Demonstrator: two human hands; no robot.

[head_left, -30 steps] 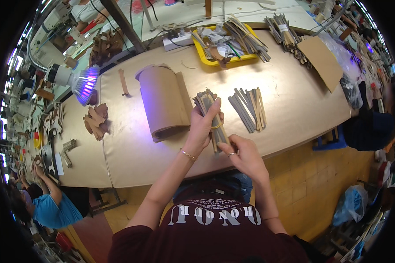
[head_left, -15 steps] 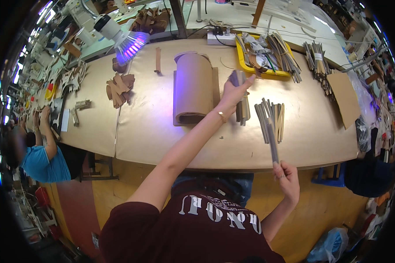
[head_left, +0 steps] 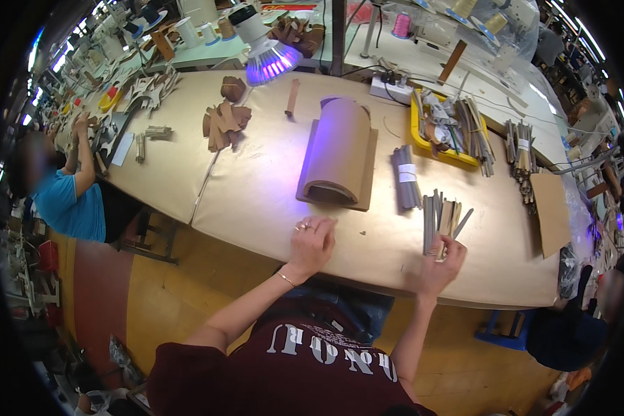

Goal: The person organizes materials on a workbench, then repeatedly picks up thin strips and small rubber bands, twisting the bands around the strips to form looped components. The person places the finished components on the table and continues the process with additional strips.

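Over the table's front edge, my left hand (head_left: 313,244) is loosely closed with its fingers bent, and nothing shows in it. My right hand (head_left: 442,266) pinches the near ends of loose narrow strips (head_left: 433,216), grey and tan, lying fanned on the table; one strip slants away to the right. Beyond them lies a bundle of grey strips (head_left: 406,179) with a white paper band round its middle. Between my left hand and that bundle sits a curved brown board (head_left: 338,149) on a flat brown base.
A yellow tray (head_left: 445,157) of strips and scraps stands at the back right, beside more banded bundles (head_left: 523,149) and a brown sheet (head_left: 551,215). A lit lamp (head_left: 273,61) hangs over the far edge. Brown leather pieces (head_left: 224,126) lie left. A person in blue (head_left: 69,201) works at far left.
My left hand has let go of the banded bundle and drawn back toward the front edge. My right hand has moved forward to the loose strips. The view has shifted.
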